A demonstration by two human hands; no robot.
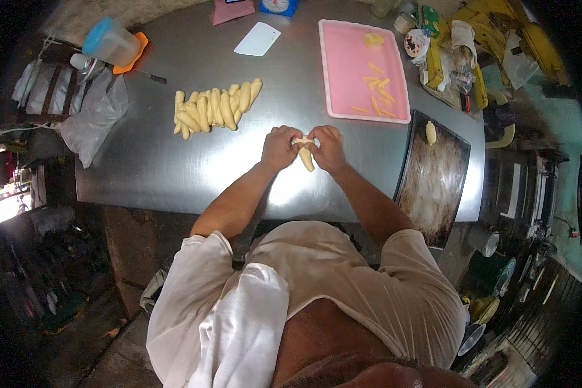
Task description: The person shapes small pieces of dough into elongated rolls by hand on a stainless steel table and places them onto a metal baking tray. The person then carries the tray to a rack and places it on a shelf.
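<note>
A tapered piece of dough [306, 159] lies on the steel table, its wide end away from me and its narrow end towards me. My left hand [282, 145] and my right hand [328, 145] both pinch the wide end, thumbs close together; what the fingers cover there is hidden. To the left, several dough strips [214, 107] lie side by side in a heap. Thin yellow sticks [379, 89], perhaps cheese or butter, are scattered in a pink tray [339, 72]. One rolled dough piece [431, 133] rests on a dark baking sheet [431, 179] at the right.
On the steel table [140, 174] lies a white dough scraper [257, 39], with a blue scale [277, 7] behind it. A lidded plastic container [110, 42], a knife [156, 78] and a plastic bag [94, 114] are at the left. Cluttered packaging [434, 63] fills the far right corner.
</note>
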